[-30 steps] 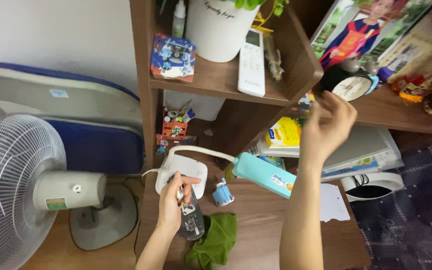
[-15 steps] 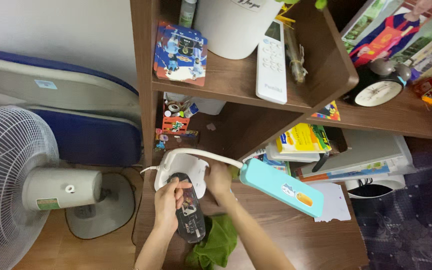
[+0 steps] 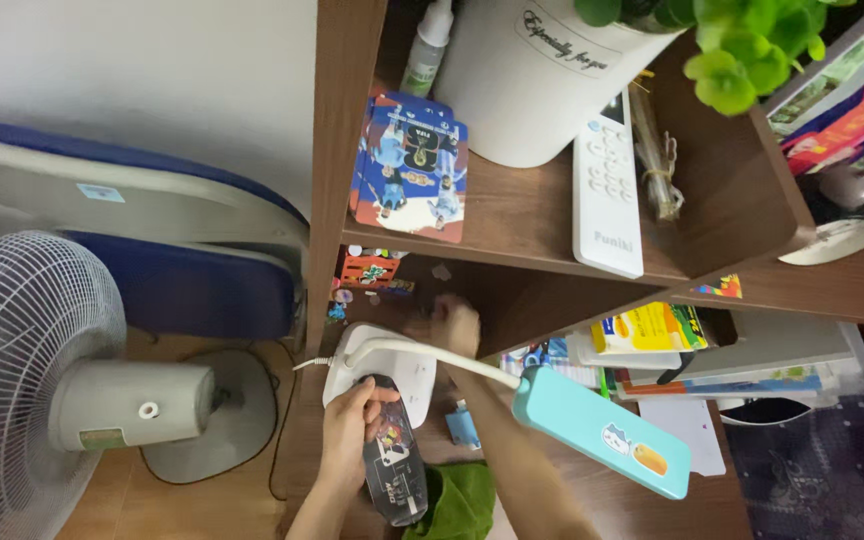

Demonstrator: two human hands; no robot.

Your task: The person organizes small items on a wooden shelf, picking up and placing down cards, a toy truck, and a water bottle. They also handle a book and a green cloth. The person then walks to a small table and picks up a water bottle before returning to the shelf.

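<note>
A blue card pack point(image 3: 410, 167) with cartoon figures leans on the upper shelf, left of a white pot point(image 3: 542, 75) bearing a line of dark script. Right of the pot lies a white remote point(image 3: 606, 190) with a small dark screen at its top. A small green-capped bottle point(image 3: 424, 55) stands behind the pack. The fan motor point(image 3: 132, 405) carries a green-and-orange label. A pale sticker point(image 3: 100, 192) sits on the grey pad. A yellow box point(image 3: 647, 327) lies on the lower shelf. The left hand point(image 3: 349, 428) holds a dark bottle point(image 3: 394, 470) with a printed label.
</note>
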